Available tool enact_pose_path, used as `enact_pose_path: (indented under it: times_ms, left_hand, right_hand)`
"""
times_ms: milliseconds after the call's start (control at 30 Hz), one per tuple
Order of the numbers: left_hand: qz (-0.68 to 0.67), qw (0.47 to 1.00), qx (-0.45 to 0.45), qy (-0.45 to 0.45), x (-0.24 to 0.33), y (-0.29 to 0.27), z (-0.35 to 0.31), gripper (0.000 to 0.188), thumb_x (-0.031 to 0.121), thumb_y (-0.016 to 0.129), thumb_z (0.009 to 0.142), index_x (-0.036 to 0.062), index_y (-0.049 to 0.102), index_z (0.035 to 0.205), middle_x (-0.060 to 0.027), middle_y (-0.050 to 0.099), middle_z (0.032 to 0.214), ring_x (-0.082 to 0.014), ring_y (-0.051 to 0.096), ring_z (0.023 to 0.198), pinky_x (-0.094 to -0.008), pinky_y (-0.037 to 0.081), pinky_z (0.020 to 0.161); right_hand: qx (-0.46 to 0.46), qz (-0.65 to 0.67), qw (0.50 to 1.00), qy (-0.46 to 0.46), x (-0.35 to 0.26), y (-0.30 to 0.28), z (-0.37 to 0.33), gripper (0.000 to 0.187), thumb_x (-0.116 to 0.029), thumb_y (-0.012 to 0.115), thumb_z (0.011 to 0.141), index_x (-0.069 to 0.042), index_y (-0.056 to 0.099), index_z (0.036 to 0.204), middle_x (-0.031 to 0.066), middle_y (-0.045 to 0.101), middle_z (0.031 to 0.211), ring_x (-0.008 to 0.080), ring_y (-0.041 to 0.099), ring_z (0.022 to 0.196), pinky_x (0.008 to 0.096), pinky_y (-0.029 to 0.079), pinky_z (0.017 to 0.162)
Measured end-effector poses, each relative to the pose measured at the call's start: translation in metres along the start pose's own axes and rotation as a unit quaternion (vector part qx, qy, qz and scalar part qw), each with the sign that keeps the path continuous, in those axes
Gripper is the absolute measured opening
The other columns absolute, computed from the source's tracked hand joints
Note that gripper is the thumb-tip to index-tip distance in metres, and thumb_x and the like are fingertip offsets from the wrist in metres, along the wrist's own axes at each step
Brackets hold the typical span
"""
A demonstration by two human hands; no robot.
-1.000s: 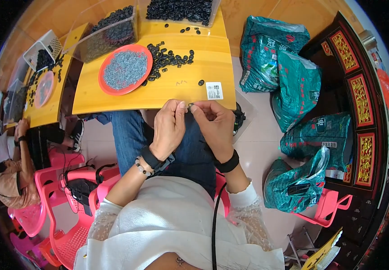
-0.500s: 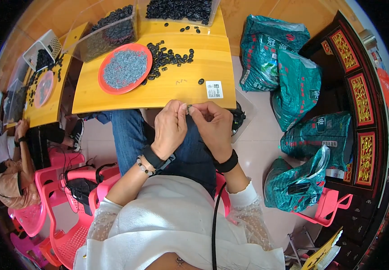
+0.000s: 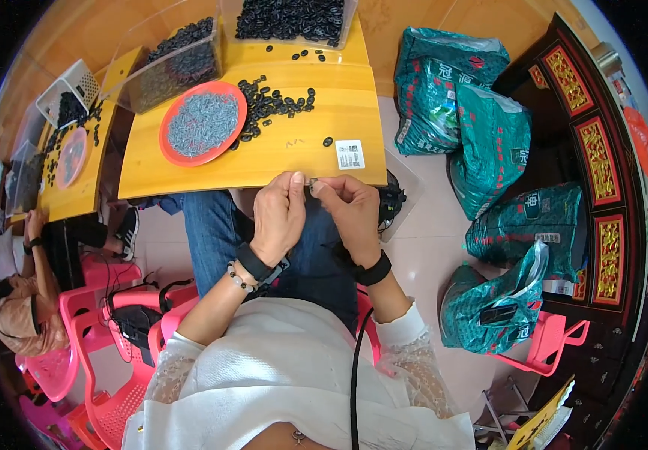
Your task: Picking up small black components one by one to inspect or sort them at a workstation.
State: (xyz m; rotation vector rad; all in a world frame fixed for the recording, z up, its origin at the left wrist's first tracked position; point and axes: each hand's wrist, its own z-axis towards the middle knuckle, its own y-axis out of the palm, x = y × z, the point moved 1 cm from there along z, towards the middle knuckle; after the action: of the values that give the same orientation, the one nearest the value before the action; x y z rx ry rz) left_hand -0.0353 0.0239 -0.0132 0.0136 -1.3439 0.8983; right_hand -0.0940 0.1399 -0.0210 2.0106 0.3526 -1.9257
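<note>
At the near edge of the yellow wooden table (image 3: 264, 166), the small dark piece (image 3: 312, 187) at the fingertips of my bare right hand (image 3: 351, 211) is mostly covered by them, and its shape is too small to tell. Whether my bare left hand (image 3: 279, 217) also pinches something at this edge, I cannot see. At the table's far side, the clear plastic box (image 3: 352, 22) is cut off by the top of my view. On the table's near right part, the print of the square white label (image 3: 341, 156) is too small to read. Under the table, my blue denim trousers (image 3: 210, 229) are partly hidden.
</note>
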Motion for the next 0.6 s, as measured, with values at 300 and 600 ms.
enact_pose_path:
  times_ms: [300,600]
  left_hand:
    - [-0.291,0.936,-0.042,-0.193,-0.006,0.0,-0.004,0.027,0.015,0.044,0.094,-0.0021,0.063,0.086,-0.0036,0.062,0.069,-0.0064,0.048,0.056,-0.0202,0.039,0.054]
    - [-0.091,0.993,0.006,-0.074,-0.028,0.009,0.012,0.017,0.01,0.054,0.084,-0.0018,0.062,0.092,-0.0104,0.064,0.083,-0.014,0.056,0.062,-0.0254,0.045,0.059]
  right_hand:
    - [0.023,0.065,0.998,0.01,0.003,-0.004,0.003,0.013,-0.008,0.067,0.081,0.002,0.066,0.089,0.0029,0.066,0.074,0.0035,0.055,0.06,0.0169,0.041,0.055]
    - [0.045,0.063,0.997,0.005,-0.004,-0.015,0.007,0.014,-0.01,0.067,0.081,0.002,0.066,0.089,0.0026,0.065,0.073,0.0035,0.054,0.06,0.0167,0.041,0.056]
